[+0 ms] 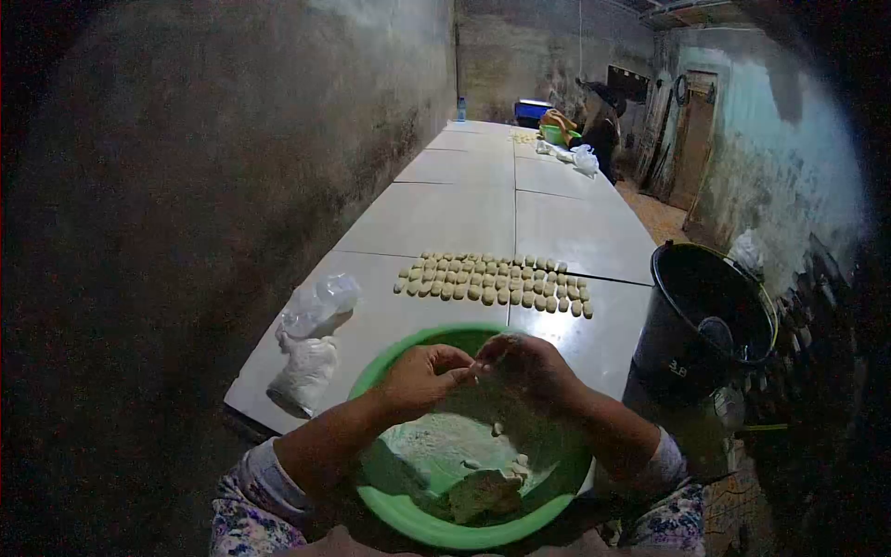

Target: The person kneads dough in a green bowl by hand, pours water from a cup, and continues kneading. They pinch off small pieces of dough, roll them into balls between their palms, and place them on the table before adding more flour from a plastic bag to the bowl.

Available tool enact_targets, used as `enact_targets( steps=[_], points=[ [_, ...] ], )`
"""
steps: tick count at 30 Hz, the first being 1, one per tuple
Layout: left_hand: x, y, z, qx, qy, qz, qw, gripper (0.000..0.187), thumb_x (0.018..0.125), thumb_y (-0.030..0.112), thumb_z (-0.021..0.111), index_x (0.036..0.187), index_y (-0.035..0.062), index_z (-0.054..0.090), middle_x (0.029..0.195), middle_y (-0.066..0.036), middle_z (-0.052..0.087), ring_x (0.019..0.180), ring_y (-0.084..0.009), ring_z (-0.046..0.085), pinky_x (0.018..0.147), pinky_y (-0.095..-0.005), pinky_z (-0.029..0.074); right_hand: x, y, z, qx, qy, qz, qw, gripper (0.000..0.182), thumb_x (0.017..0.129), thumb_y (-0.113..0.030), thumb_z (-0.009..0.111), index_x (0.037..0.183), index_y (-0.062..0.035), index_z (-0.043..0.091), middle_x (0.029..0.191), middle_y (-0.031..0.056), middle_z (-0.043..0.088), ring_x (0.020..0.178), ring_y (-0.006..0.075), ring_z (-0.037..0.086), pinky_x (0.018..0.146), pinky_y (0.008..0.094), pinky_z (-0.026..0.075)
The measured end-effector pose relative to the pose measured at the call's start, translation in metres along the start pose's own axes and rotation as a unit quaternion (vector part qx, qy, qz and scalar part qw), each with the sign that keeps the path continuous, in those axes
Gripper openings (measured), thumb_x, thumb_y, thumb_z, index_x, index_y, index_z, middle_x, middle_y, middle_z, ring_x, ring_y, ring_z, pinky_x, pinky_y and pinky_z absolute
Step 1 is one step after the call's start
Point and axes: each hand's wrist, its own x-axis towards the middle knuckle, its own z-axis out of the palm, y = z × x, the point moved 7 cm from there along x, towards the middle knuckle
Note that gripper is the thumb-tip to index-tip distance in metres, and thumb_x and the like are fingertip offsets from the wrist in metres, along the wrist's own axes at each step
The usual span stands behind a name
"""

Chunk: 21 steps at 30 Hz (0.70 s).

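Note:
My left hand and my right hand meet above a wide green basin, fingertips pinched together. A small pale piece of dough shows between them, mostly covered by the fingers. Inside the basin lie white flour, a larger lump of dough and a few small dough bits. Beyond the basin, several small oval dough pieces sit in close rows on the white tabletop.
To the left lies a clear plastic bag of white powder. A large black bucket stands at the table's right side. At the far end are another person, a green bowl, white bags and a bottle.

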Motion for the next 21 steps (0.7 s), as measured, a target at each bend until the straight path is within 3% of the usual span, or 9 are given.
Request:
enact_targets(
  steps=[3, 5, 8, 13, 15, 17, 19, 21],
  points=[
    [-0.004, 0.003, -0.002, 0.043, 0.004, -0.042, 0.998, 0.021, 0.093, 0.016, 0.056, 0.099, -0.0021, 0.064, 0.088, -0.004, 0.066, 0.083, -0.0097, 0.058, 0.080, -0.0274, 0.046, 0.000, -0.012, -0.001, -0.045, -0.003, -0.029, 0.999, 0.015, 0.083, 0.001, 0.064, 0.098, 0.0000, 0.061, 0.088, 0.0063, 0.062, 0.080, 0.0124, 0.057, 0.071, 0.0273, 0.048],
    [0.001, -0.007, 0.002, 0.002, -0.046, -0.015, 0.999, 0.020, 0.094, 0.014, 0.053, 0.099, -0.0024, 0.063, 0.090, -0.005, 0.065, 0.084, -0.0101, 0.058, 0.080, -0.0264, 0.046, 0.000, -0.016, -0.001, -0.077, -0.007, -0.038, 0.996, 0.014, 0.083, 0.002, 0.064, 0.096, 0.0004, 0.062, 0.088, 0.0065, 0.062, 0.080, 0.0126, 0.058, 0.071, 0.0274, 0.048],
    [0.003, -0.009, 0.010, -0.025, -0.098, 0.027, 0.995, 0.028, 0.097, 0.023, 0.047, 0.100, -0.0010, 0.061, 0.095, -0.006, 0.062, 0.091, -0.0133, 0.056, 0.083, -0.0279, 0.044, -0.001, -0.022, -0.004, -0.104, 0.013, -0.012, 0.994, 0.013, 0.080, 0.002, 0.066, 0.093, -0.0009, 0.066, 0.089, 0.0097, 0.065, 0.080, 0.0137, 0.061, 0.072, 0.0276, 0.049],
    [0.004, -0.016, 0.017, -0.024, -0.114, 0.033, 0.993, 0.033, 0.099, 0.031, 0.044, 0.107, 0.0008, 0.055, 0.091, -0.005, 0.059, 0.084, -0.0140, 0.054, 0.077, -0.0291, 0.045, 0.000, 0.000, -0.004, -0.094, -0.011, -0.007, 0.995, 0.011, 0.083, 0.001, 0.062, 0.093, -0.0005, 0.066, 0.087, 0.0090, 0.062, 0.079, 0.0164, 0.060, 0.071, 0.0293, 0.049],
    [0.002, -0.025, 0.020, 0.038, -0.152, -0.034, 0.987, 0.031, 0.100, 0.029, 0.042, 0.117, 0.0047, 0.051, 0.096, 0.000, 0.057, 0.085, -0.0097, 0.051, 0.077, -0.0270, 0.045, 0.000, -0.005, 0.002, -0.141, -0.045, -0.074, 0.986, 0.026, 0.074, -0.002, 0.066, 0.099, -0.0039, 0.064, 0.095, 0.0158, 0.063, 0.088, 0.0271, 0.062, 0.079, 0.0359, 0.050],
    [0.001, -0.018, 0.023, 0.040, -0.152, -0.032, 0.987, 0.025, 0.100, 0.025, 0.041, 0.109, 0.0050, 0.053, 0.091, 0.000, 0.056, 0.081, -0.0107, 0.050, 0.074, -0.0292, 0.045, 0.000, -0.005, 0.002, -0.069, -0.034, -0.026, 0.997, 0.028, 0.075, -0.004, 0.066, 0.102, -0.0045, 0.063, 0.099, 0.0161, 0.062, 0.090, 0.0284, 0.061, 0.081, 0.0369, 0.049],
    [0.000, -0.015, 0.017, 0.051, -0.096, -0.036, 0.993, 0.019, 0.097, 0.018, 0.045, 0.094, 0.0021, 0.054, 0.078, -0.001, 0.051, 0.069, -0.0109, 0.045, 0.064, -0.0275, 0.041, 0.000, -0.005, 0.005, 0.004, -0.024, 0.023, 0.999, 0.030, 0.075, -0.006, 0.067, 0.105, -0.0052, 0.062, 0.103, 0.0163, 0.061, 0.092, 0.0297, 0.061, 0.082, 0.0378, 0.049],
    [0.001, -0.016, 0.014, 0.038, -0.084, -0.011, 0.996, 0.018, 0.096, 0.015, 0.043, 0.092, 0.0023, 0.054, 0.076, -0.001, 0.051, 0.068, -0.0110, 0.045, 0.062, -0.0276, 0.040, 0.003, -0.014, 0.009, -0.138, -0.035, -0.006, 0.990, 0.031, 0.078, -0.008, 0.066, 0.108, -0.0073, 0.061, 0.103, 0.0153, 0.060, 0.092, 0.0316, 0.060, 0.084, 0.0378, 0.048]
  ],
)
